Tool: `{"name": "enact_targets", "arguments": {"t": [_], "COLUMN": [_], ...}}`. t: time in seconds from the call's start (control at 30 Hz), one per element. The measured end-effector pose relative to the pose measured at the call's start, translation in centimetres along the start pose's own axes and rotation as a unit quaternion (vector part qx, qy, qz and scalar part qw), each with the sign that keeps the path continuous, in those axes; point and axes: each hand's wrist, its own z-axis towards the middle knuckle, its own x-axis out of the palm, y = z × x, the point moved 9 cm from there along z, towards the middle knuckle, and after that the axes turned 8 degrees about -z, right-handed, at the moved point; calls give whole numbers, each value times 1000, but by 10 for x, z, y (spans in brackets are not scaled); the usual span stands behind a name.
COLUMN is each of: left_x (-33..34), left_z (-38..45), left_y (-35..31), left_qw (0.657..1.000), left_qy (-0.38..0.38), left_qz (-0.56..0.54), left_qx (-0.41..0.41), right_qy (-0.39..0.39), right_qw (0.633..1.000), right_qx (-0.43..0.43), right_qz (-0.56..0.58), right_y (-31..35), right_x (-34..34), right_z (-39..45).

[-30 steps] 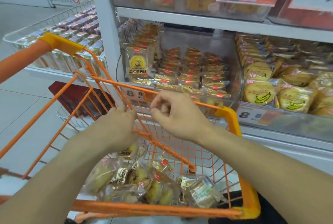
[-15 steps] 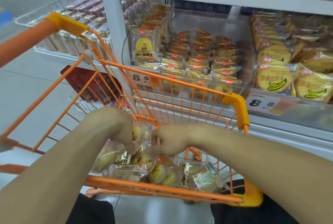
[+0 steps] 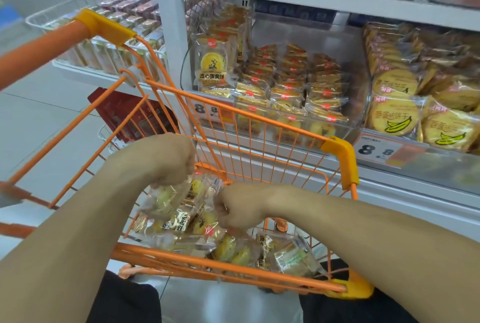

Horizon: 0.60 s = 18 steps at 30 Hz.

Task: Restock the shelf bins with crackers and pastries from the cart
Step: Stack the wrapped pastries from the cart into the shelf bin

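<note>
Where a second ago both hands hovered at the cart [image 3: 262,125] rim, left hand [image 3: 166,159] and right hand [image 3: 239,208] are now down among the pastry packets [image 3: 181,208], fingers curled onto wrappers. Judged: gathering a load for the shelf bin [image 3: 291,94] ahead.

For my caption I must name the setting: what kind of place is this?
Most likely a shop or supermarket aisle: an orange wire cart, shelf bins of wrapped pastries, and price tags on the shelf edge.
</note>
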Motion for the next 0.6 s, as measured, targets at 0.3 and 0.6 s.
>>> {"name": "enact_targets", "arguments": {"t": [0.3,0.6], "left_x": [-49,-74], "left_z": [-13,-28], "left_y": [7,0], "left_qw": [963,887], "left_qy": [-204,-279], "left_qz": [-171,-329], "left_qx": [39,163], "right_qy": [-121,-231], "right_qw": [948,832], "right_qx": [72,69], "right_qz": [287,500], "right_y": [-42,-82], "right_x": [-67,-112], "right_z": [-48,-101]}}
